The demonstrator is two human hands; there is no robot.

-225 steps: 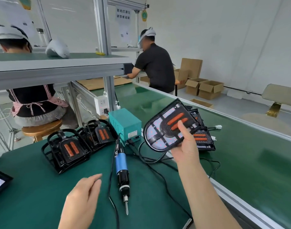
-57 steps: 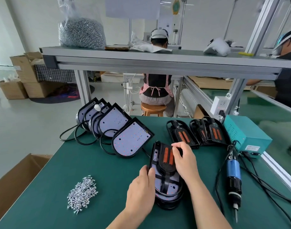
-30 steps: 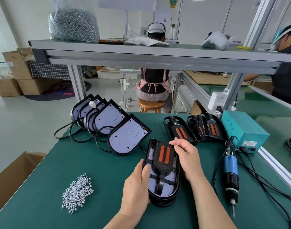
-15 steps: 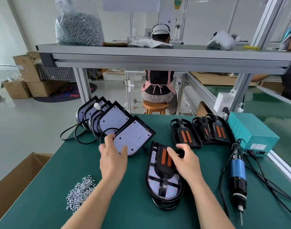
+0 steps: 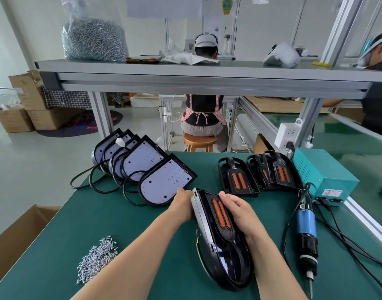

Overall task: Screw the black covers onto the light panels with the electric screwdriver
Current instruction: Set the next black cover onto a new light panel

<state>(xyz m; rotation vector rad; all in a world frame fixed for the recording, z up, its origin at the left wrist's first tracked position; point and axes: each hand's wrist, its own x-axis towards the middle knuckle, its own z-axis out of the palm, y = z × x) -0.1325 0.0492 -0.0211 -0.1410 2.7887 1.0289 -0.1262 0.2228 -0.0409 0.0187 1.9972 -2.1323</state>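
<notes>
A black cover with two orange strips sits on a light panel in front of me, and the pair is tilted with its left edge raised off the green mat. My right hand grips the cover from the right, fingers curled over its top. My left hand is against the raised left edge, its fingers hidden behind it. The electric screwdriver lies untouched on the mat to the right, tip toward me. Bare light panels lean in a row at the back left. Spare covers lie at the back right.
A heap of loose screws lies near left. The teal power box and cables sit at the right edge. An open carton stands beside the table. A shelf overhangs, holding a bag of screws. People work beyond.
My left hand left the nearest bare panel and moved right to the covered panel's left edge. That panel, flat half a second ago, is now tipped up on its right side.
</notes>
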